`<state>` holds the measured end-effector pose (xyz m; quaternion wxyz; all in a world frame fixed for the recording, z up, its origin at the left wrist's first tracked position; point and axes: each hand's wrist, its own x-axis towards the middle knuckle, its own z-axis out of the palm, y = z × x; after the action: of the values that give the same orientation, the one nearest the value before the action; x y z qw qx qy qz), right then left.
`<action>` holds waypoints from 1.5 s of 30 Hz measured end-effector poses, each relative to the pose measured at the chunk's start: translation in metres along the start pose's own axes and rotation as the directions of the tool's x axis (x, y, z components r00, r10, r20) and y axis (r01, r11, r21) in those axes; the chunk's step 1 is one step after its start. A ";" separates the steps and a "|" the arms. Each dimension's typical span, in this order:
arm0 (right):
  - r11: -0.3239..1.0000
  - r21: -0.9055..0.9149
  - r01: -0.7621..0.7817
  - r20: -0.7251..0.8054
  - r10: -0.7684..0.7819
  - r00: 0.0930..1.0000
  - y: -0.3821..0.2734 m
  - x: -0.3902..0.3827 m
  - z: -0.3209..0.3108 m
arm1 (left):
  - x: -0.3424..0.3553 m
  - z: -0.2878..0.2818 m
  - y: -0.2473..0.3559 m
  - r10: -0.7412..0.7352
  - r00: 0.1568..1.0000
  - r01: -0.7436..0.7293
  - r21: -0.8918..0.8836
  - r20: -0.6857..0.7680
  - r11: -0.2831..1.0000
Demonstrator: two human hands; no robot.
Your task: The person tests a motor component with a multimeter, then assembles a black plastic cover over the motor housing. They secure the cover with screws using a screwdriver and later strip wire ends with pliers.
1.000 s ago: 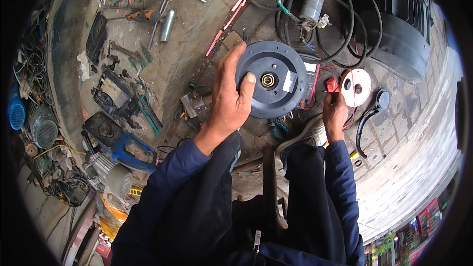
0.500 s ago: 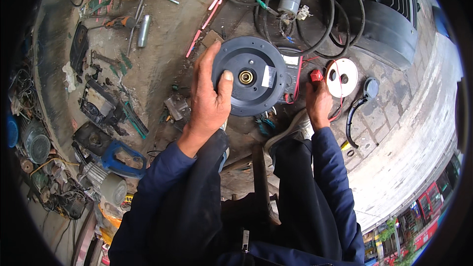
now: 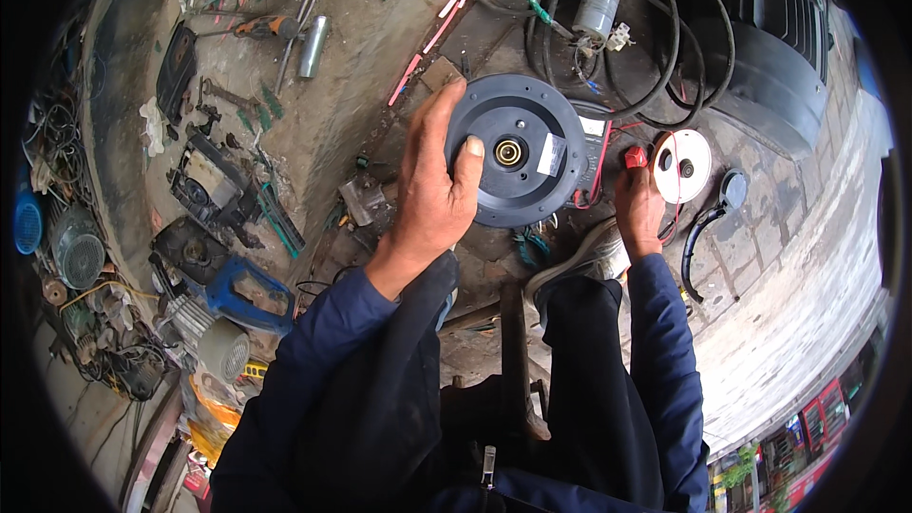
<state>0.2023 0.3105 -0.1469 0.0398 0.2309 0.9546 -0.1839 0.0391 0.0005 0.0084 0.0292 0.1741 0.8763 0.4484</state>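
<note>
My left hand [image 3: 427, 188] grips the left edge of a dark round flanged disc [image 3: 518, 185], its thumb lying over the front face. Brass-coloured rings sit at the disc's centre, and a pale label is stuck to its right part. Behind the disc a red-edged multimeter [image 3: 595, 144] is partly covered. My right hand [image 3: 639, 209] is closed on a small red piece [image 3: 635, 157] whose kind I cannot make out. Beside those fingers is a white round disc [image 3: 692, 157] with dark holes, crossed by a thin red wire.
Black cable [image 3: 673, 57] loops around a grey cylinder [image 3: 598, 6] at the back. A large dark motor housing [image 3: 769, 95] stands back right; a curved black part [image 3: 691, 247] lies right. Leftward are a metal tube [image 3: 313, 47], an orange-handled screwdriver [image 3: 269, 27] and a blue frame [image 3: 245, 299].
The whole view has shifted, so the scene sits farther right. Both hands keep their holds; the dark disc and the red piece show no clear movement against their surroundings.
</note>
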 end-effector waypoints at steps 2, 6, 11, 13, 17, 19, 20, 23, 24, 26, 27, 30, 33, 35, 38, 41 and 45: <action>0.998 0.050 -0.040 0.016 0.039 0.999 -0.012 0.007 -0.018 | 0.000 0.000 0.000 0.002 1.000 -0.002 0.002 0.000 1.000; 0.696 0.666 -0.268 0.073 0.298 0.952 -0.076 0.003 -0.094 | 0.000 0.000 0.001 -0.008 1.000 0.008 -0.013 -0.002 1.000; 0.758 0.643 0.110 0.148 -0.264 0.953 -0.171 -0.002 -0.166 | 0.001 0.001 0.000 -0.003 1.000 0.002 -0.036 -0.016 0.999; 0.756 0.593 0.276 0.075 -0.393 0.916 -0.193 0.012 -0.161 | 0.001 0.001 0.001 -0.003 1.000 0.002 -0.029 -0.016 1.000; 0.828 0.449 0.337 0.165 -0.447 0.879 -0.208 0.025 -0.153 | 0.002 0.002 0.001 0.004 1.000 -0.006 -0.047 -0.027 0.999; 0.825 0.440 0.355 0.167 -0.464 0.870 -0.209 0.028 -0.152 | 0.001 0.001 0.002 0.002 1.000 -0.003 -0.044 -0.029 0.999; 0.824 0.436 0.363 0.169 -0.471 0.866 -0.210 0.029 -0.151 | 0.001 0.001 0.002 -0.002 1.000 0.000 -0.042 -0.030 0.999; 0.817 0.460 0.347 0.185 -0.470 0.863 -0.211 0.031 -0.150 | 0.001 0.000 0.001 0.005 1.000 -0.007 -0.058 -0.029 0.998; 0.816 0.456 0.355 0.185 -0.477 0.859 -0.211 0.031 -0.148 | 0.001 0.000 0.001 0.008 1.000 -0.010 -0.061 -0.030 0.998; 0.819 0.446 0.360 0.188 -0.479 0.857 -0.210 0.031 -0.147 | 0.000 0.001 0.001 0.010 0.999 -0.012 -0.068 -0.030 0.998; 0.820 0.439 0.367 0.185 -0.482 0.856 -0.209 0.030 -0.146 | 0.000 0.001 0.001 0.003 1.000 -0.005 -0.086 -0.025 0.996; 0.819 0.416 0.396 0.167 -0.497 0.852 -0.207 0.028 -0.144 | 0.000 0.001 0.001 0.001 1.000 -0.003 -0.080 -0.026 0.997; 0.812 0.393 0.431 0.141 -0.517 0.845 -0.208 0.028 -0.143 | 0.001 0.000 0.001 -0.002 1.000 0.000 -0.085 -0.024 0.996; 0.814 0.380 0.439 0.132 -0.518 0.845 -0.210 0.029 -0.142 | 0.000 0.000 0.002 -0.008 1.000 0.006 -0.071 -0.026 0.997; 0.842 0.385 0.377 0.143 -0.458 0.877 -0.213 0.030 -0.144 | 0.000 0.001 0.001 -0.004 1.000 0.002 -0.074 -0.030 0.997; 0.871 0.360 0.335 0.204 -0.424 0.883 -0.215 0.031 -0.147 | 0.000 0.001 0.000 0.005 0.999 -0.007 -0.067 -0.036 0.998; 0.873 0.372 0.314 0.230 -0.415 0.880 -0.215 0.034 -0.150 | 0.000 0.002 -0.001 0.001 0.999 -0.003 -0.059 -0.034 0.998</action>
<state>0.0759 0.2029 0.0589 0.1114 0.0168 0.9200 -0.3755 0.0390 0.0013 0.0068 0.0191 0.1662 0.8628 0.4771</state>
